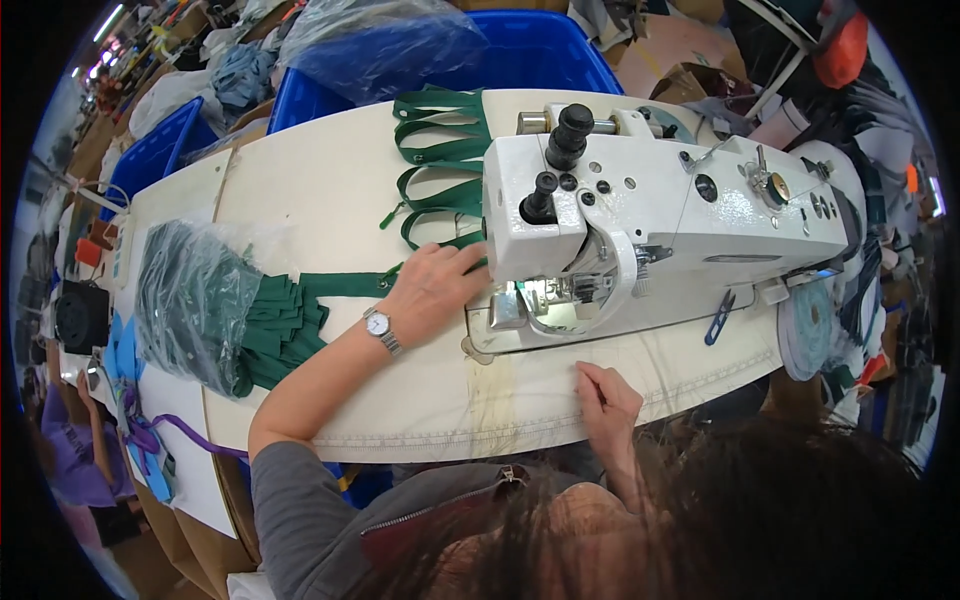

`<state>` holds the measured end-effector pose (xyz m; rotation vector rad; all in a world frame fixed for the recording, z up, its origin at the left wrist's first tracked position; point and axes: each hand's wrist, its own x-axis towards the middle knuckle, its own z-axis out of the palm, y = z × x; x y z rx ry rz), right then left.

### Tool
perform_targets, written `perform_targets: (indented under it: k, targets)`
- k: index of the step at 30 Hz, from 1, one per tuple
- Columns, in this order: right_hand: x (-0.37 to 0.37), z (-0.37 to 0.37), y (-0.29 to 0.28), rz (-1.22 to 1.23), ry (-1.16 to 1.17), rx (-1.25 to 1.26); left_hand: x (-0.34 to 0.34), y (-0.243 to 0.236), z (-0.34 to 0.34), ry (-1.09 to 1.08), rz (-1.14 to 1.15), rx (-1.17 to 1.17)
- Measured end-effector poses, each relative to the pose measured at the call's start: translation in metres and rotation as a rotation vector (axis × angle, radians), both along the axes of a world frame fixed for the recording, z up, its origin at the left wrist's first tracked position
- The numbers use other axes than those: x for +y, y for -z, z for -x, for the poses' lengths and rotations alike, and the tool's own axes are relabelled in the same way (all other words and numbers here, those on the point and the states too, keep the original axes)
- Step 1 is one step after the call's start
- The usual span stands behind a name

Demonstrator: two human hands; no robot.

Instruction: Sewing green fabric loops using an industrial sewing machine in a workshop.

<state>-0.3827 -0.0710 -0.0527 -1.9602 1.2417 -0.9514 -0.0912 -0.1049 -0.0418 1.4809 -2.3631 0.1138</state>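
Note:
My left hand (430, 295), a watch (377, 322) on its wrist, lies beside the head of a white sewing machine (680, 190). Its bent fingers are closed on a green strap (345, 285) at the machine's left side; the fingertips are partly hidden there. This strap runs left to a bundle of green straps (285, 330), partly inside a clear plastic bag (190, 300). Beyond the hand, several looped green straps (440, 150) lie in a row. My right hand (608, 405) rests near the table's front edge, fingers curled together, with nothing visible in them.
Blue thread snips (719, 318) lie right of the needle area. A measuring tape (450, 440) runs along the front edge of the pale table (330, 180). Behind stands a blue bin (545, 50) with plastic film. At far left, a person in purple (80, 450) is partly visible.

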Motion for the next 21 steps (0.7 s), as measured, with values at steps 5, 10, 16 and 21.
perform_targets:
  k: [5,10,16,21]
  targets:
    - [0.001,-0.001,-0.007,-0.036,-0.046,0.006,0.028,-0.028,-0.012,-0.271,-0.085,0.082]
    - [0.007,-0.066,-0.033,-0.39,-0.395,-0.282,0.048,-0.049,0.0,-0.164,-0.643,1.167]
    - [0.011,-0.088,-0.014,-0.847,-0.459,-0.433,0.05,-0.034,0.015,-0.17,-0.604,2.042]
    - [-0.012,-0.058,-0.003,-1.523,-0.564,-0.861,0.067,-0.035,0.012,-0.017,0.049,0.518]
